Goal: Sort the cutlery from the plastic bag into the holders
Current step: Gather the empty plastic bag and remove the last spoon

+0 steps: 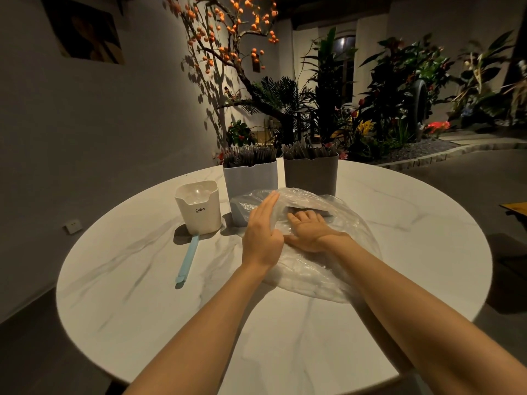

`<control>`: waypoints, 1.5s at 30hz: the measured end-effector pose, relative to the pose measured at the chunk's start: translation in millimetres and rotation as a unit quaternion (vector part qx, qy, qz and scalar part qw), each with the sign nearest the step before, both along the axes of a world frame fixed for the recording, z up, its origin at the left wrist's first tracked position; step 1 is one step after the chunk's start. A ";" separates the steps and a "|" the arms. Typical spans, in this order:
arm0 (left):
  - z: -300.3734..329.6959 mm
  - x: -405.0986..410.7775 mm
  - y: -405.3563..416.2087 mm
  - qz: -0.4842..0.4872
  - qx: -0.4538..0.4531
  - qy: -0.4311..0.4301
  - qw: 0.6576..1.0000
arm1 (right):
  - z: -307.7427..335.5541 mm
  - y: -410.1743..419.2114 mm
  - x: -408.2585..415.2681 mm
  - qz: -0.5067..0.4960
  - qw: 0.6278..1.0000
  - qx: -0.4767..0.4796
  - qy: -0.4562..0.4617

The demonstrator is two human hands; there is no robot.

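While the plastic bag (313, 252) is lying crumpled at the middle of the round marble table (142, 295), three holders are standing just behind it: a cream holder (199, 208) to the bag's left rear, a pale blue holder (250, 181) directly behind its left part and a grey holder (310, 175) behind its right part, the last two packed with dark cutlery handles. A light blue utensil (188, 256) is lying flat to the left of the bag, its far end touching the cream holder's base. The left hand (262, 232) is pressing straight fingers edge-on against the bag's upper film, holding nothing. The right hand (308, 229) is reaching inside the bag, fingers curling over a dark bundle of cutlery (310, 209); whether they are actually gripping it cannot be told through the film. Bare tabletop is stretching to the bag's right and toward the near rim.
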State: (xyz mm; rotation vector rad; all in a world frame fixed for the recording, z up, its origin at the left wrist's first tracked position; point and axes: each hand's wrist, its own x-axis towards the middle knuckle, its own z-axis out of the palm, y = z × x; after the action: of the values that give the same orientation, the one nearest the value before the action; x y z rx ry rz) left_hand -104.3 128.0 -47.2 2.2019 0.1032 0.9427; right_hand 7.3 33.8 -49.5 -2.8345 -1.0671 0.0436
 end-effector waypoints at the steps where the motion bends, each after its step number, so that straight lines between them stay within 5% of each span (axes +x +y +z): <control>1: 0.1 0.0 -0.1 0.000 -0.003 0.001 1.000 | -0.1 1.5 1.3 -0.010 1.000 -0.003 -0.001; 16: -1.2 -0.9 2.3 0.010 0.004 0.002 1.000 | 11.8 1.4 -13.1 -0.020 0.995 -0.009 -0.101; 23: -1.4 0.3 2.9 0.019 0.011 0.009 1.000 | 17.5 -4.1 -4.8 -0.004 0.999 -0.046 0.016; 33: -2.6 0.7 3.4 0.020 0.014 0.017 1.000 | 18.8 -8.6 -5.7 0.003 0.998 -0.048 0.047; 45: -0.1 -0.4 8.0 0.036 0.027 -0.006 0.999 | 27.5 -17.3 -23.5 0.008 0.992 0.120 0.038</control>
State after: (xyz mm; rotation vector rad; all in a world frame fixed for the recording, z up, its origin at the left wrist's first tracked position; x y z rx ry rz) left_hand -104.7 136.0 -47.2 2.2556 0.1528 1.0084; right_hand -16.2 16.5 -22.0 -2.5884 -1.0060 0.0227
